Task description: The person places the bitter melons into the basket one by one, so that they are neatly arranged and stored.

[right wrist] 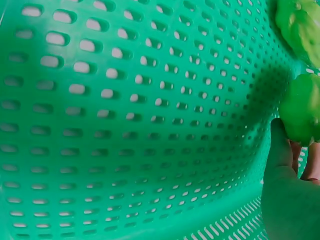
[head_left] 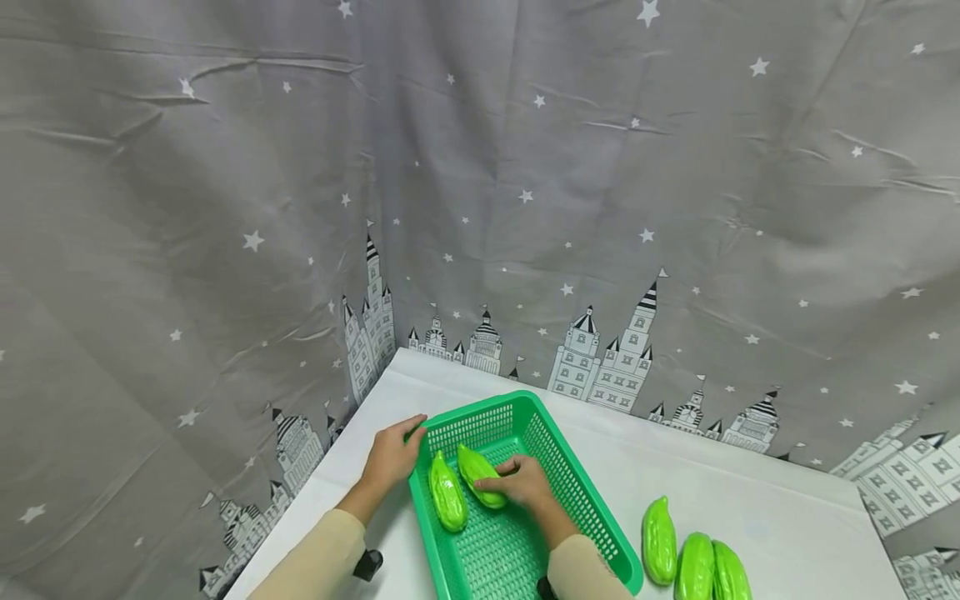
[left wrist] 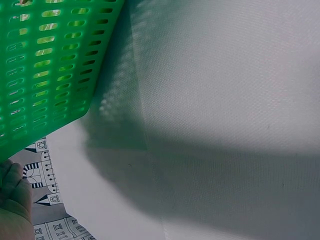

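Observation:
A green perforated basket (head_left: 498, 550) stands on the white table, its slotted wall filling the upper left of the left wrist view. At its far left corner, my left hand (head_left: 393, 457) holds the rim, fingers bent over the edge. Inside the basket, my right hand (head_left: 525, 483) pinches a bright green bitter melon (head_left: 474, 468) between thumb and fingers near its closer end. Another bitter melon (head_left: 447, 496) lies to its left on the basket floor. In the right wrist view, the held bitter melon (right wrist: 302, 112) shows at the right edge, partly cut off.
Outside the basket to the right, several bitter melons lie on the table (head_left: 810, 517): a single one (head_left: 659, 542) and a pair side by side (head_left: 695, 567). A grey curtain (head_left: 465, 208) printed with stars and castles hangs behind and left of the table.

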{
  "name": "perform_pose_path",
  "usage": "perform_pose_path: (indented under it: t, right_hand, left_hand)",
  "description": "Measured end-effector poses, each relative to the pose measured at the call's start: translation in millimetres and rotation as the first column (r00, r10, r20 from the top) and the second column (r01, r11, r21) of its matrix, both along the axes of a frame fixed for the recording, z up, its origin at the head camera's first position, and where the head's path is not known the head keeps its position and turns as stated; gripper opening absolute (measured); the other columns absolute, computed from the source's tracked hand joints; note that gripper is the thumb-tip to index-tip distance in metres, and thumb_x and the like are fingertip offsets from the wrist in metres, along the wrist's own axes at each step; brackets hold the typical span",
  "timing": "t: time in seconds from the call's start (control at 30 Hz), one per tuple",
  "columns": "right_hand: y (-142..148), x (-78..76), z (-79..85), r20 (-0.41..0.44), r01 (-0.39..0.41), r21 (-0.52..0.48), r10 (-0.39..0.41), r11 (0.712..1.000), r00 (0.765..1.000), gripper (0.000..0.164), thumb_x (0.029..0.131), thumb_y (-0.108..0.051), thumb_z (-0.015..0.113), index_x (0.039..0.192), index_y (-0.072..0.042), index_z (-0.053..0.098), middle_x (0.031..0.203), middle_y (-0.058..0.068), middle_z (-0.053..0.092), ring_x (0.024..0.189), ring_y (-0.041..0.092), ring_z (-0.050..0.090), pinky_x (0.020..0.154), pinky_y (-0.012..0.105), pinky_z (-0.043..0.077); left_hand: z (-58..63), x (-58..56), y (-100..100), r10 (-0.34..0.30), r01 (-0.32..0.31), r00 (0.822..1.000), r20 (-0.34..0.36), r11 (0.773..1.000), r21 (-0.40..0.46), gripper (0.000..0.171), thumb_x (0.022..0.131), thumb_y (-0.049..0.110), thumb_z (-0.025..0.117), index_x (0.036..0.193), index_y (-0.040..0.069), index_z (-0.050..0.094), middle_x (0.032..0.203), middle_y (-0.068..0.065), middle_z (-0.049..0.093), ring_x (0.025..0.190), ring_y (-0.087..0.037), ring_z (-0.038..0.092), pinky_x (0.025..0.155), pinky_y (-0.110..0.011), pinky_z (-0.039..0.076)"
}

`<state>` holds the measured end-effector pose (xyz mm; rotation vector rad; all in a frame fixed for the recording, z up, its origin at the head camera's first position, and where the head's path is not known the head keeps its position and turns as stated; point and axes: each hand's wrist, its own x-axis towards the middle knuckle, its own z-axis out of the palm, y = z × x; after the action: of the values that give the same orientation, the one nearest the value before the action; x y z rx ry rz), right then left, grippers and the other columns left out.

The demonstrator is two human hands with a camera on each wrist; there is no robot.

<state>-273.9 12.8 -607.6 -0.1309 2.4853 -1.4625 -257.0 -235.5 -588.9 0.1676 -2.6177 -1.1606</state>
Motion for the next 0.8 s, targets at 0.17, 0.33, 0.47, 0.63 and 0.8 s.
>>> perform_pose_path:
  t: [0.17,0.33,0.47,0.63,0.8]
  right_hand:
    - [-5.9,-1.1,-5.8,-0.022,0.013,0.030,-0.012,0.999,1.000,0.046,0.068,-0.032,0.095,0.091,-0.004,0.067,0.091,0.004,0.065,0.084,0.022,0.062,0.071,0.038,0.057]
    - [-13.0,0.4,-9.0,-0.039,0.014,0.081,-0.011,0.997,0.999,0.046,0.068,-0.036,0.095,0.088,-0.005,0.066,0.088,0.002,0.065,0.080,0.019,0.061,0.066,0.035,0.056]
    - [-17.1,4.3,-8.2,-0.036,0.024,0.087,-0.021,0.996,0.999,0.045,0.068,-0.033,0.095,0.084,-0.005,0.063,0.084,0.003,0.063,0.077,0.018,0.059,0.062,0.032,0.054]
    - [-20.0,8.6,-7.1,-0.035,0.046,0.097,-0.042,0.994,0.998,0.046,0.068,-0.031,0.095,0.084,-0.005,0.061,0.082,0.004,0.062,0.076,0.019,0.059,0.062,0.032,0.054]
    - [-20.4,9.2,-7.6,-0.031,0.050,0.095,-0.047,0.994,0.998,0.046,0.068,-0.031,0.096,0.084,-0.005,0.061,0.082,0.004,0.061,0.076,0.020,0.059,0.063,0.034,0.055]
  left_hand:
    - [-0.5,-1.3,-0.4,-0.004,0.004,1.000,0.027,1.000,0.005,0.034,0.102,0.019,0.062,0.134,0.007,0.066,0.133,-0.014,0.064,0.125,-0.037,0.057,0.107,-0.053,0.044]
    - [0.2,-1.9,-0.5,-0.003,0.003,0.999,0.038,1.000,0.015,0.035,0.102,0.020,0.061,0.135,0.008,0.065,0.135,-0.014,0.063,0.127,-0.037,0.057,0.107,-0.053,0.043]
    - [0.9,-2.1,0.1,-0.006,0.006,1.000,0.023,1.000,0.015,0.035,0.102,0.019,0.062,0.134,0.007,0.065,0.134,-0.014,0.063,0.126,-0.037,0.057,0.107,-0.053,0.044]
    - [1.2,-2.1,0.0,-0.002,0.001,1.000,0.015,1.000,0.021,0.035,0.102,0.020,0.062,0.134,0.008,0.066,0.134,-0.013,0.063,0.126,-0.037,0.057,0.108,-0.053,0.043]
    - [0.8,-1.8,0.2,0.000,-0.001,1.000,0.031,1.000,0.023,0.035,0.102,0.021,0.061,0.135,0.008,0.065,0.135,-0.013,0.063,0.127,-0.037,0.056,0.108,-0.053,0.043]
